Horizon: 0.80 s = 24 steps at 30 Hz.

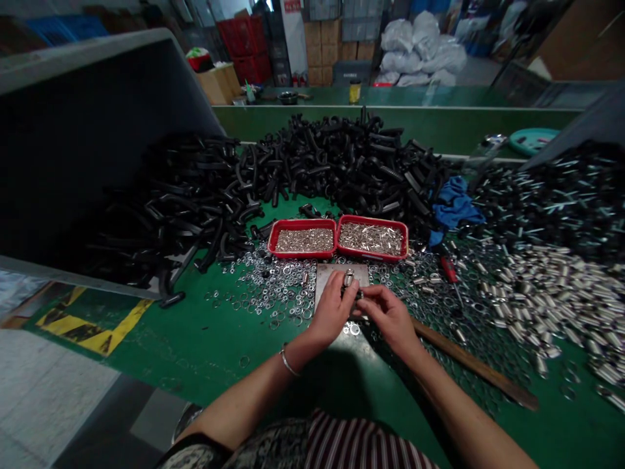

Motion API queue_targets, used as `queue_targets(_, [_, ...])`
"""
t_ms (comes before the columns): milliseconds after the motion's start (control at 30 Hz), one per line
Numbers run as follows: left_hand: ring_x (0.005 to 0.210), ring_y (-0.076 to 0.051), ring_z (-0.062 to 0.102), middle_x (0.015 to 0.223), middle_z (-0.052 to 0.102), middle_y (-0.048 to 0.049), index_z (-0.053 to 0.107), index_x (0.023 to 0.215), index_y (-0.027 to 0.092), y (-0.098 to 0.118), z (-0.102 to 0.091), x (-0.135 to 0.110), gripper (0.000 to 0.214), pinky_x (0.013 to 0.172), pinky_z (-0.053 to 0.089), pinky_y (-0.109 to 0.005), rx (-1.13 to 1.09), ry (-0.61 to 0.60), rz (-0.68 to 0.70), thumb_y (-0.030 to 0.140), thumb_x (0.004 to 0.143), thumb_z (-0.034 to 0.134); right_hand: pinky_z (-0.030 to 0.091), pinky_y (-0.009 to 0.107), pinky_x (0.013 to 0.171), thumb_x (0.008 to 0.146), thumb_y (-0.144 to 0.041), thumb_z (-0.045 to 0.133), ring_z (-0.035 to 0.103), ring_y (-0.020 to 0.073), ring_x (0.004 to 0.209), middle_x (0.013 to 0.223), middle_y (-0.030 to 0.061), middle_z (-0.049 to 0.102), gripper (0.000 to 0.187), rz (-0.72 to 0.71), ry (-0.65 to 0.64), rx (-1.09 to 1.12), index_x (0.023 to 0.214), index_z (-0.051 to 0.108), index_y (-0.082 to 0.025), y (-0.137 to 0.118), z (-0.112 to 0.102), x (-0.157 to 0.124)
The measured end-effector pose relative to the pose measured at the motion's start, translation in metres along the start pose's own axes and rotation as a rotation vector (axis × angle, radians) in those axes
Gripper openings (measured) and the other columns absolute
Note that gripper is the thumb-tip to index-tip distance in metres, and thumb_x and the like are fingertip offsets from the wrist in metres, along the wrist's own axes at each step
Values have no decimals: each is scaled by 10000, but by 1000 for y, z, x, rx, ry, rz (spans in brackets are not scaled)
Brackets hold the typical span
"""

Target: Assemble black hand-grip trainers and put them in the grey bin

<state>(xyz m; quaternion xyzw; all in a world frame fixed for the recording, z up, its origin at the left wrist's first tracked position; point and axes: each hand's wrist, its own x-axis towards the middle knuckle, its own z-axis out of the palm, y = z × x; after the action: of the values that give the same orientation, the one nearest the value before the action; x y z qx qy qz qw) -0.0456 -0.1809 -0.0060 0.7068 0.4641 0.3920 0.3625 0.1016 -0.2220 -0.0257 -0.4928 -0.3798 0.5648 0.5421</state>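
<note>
Over a small metal plate [362, 271], my left hand [332, 309] is closed around a silver cylindrical fitting [348, 277], whose top shows above the thumb and fingers. My right hand [390, 316] meets it from the right, its thumb and fingers pinched at a small dark piece [360, 294] beside the fitting. Fingers hide most of both pieces, and whether they are joined I cannot tell. Just below the hands lie a few flat washers [354, 329]. Behind the plate stand two red trays, one with tiny metal parts [305, 240], the other with small pins [374, 239].
Black curved handles [342, 156] are heaped at the back, spilling from a tipped grey bin [92, 153]. Loose rings [288, 286] cover the green table. At right lie a wooden stick [473, 365], a red-handled screwdriver [448, 268], a blue cloth [456, 203] and silver sleeves [561, 293].
</note>
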Motion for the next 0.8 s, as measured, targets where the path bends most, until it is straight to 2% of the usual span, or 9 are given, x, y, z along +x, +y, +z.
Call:
queue_targets(100, [998, -200, 546, 1021, 585, -67, 538, 1025, 194, 4, -8, 1, 162, 935, 433, -344, 12, -109, 118, 306, 1027, 420, 551, 267, 628, 758, -389, 822, 655, 130, 599, 720, -33, 660, 307, -8, -42, 20, 901, 610, -219, 1, 0, -4])
queue_targets(267, [922, -198, 563, 925, 610, -44, 579, 948, 196, 0, -17, 3, 173, 866, 445, -328, 47, -344, 215, 314, 1004, 466, 419, 197, 416, 866, -598, 651, 497, 73, 453, 718, -10, 631, 419, 275, -300, 276, 918, 592, -187, 2, 4, -16])
queue_targets(367, [812, -189, 577, 833, 603, -30, 582, 876, 192, -9, -19, 7, 255, 792, 456, -318, 28, -316, 73, 393, 993, 479, 406, 217, 433, 943, -621, 507, 509, 105, 460, 707, 9, 662, 465, 228, -460, -194, 1095, 628, -199, -13, -16, -16])
queue_targets(433, [775, -180, 592, 826, 617, -26, 593, 890, 194, -14, -21, 11, 310, 764, 466, -309, -58, -222, -45, 448, 999, 453, 464, 253, 563, 944, -543, 556, 610, 154, 613, 788, 36, 707, 397, 35, -362, -723, 1167, 647, -227, -32, -50, -1])
queue_targets(467, [765, -174, 601, 842, 629, -26, 597, 911, 195, -16, -22, 14, 331, 748, 473, -301, -118, -161, -101, 470, 1002, 436, 483, 278, 659, 938, -502, 582, 645, 183, 736, 871, 57, 722, 366, -77, -208, -970, 1176, 658, -235, -44, -73, 12])
queue_targets(533, [734, -159, 613, 887, 649, -28, 598, 948, 199, -18, -25, 18, 356, 695, 482, -278, -238, -32, -201, 507, 998, 426, 475, 277, 747, 1017, -392, 439, 649, 187, 846, 987, 75, 723, 315, -112, 150, -1376, 1173, 656, -227, -67, -124, 45])
queue_targets(600, [699, -149, 612, 892, 658, -26, 602, 947, 201, -18, -24, 21, 368, 652, 481, -260, -313, 42, -277, 538, 977, 456, 444, 310, 831, 1014, -242, 388, 615, 227, 983, 1103, 158, 686, 311, -92, 313, -1500, 1144, 651, -137, -86, -172, 82])
queue_targets(667, [692, -153, 605, 849, 656, -28, 619, 909, 196, -16, -18, 19, 389, 635, 479, -254, -340, 15, -307, 558, 958, 485, 417, 318, 847, 980, -145, 400, 584, 242, 1029, 1124, 200, 661, 280, -77, 379, -1583, 1097, 650, -98, -97, -207, 113])
queue_targets(800, [720, -172, 598, 793, 643, -38, 644, 856, 183, -14, -5, 13, 421, 622, 471, -253, -359, -100, -324, 580, 932, 527, 393, 303, 777, 914, -47, 474, 590, 217, 942, 1050, 200, 654, 196, -47, 401, -1676, 996, 646, -91, -99, -237, 150])
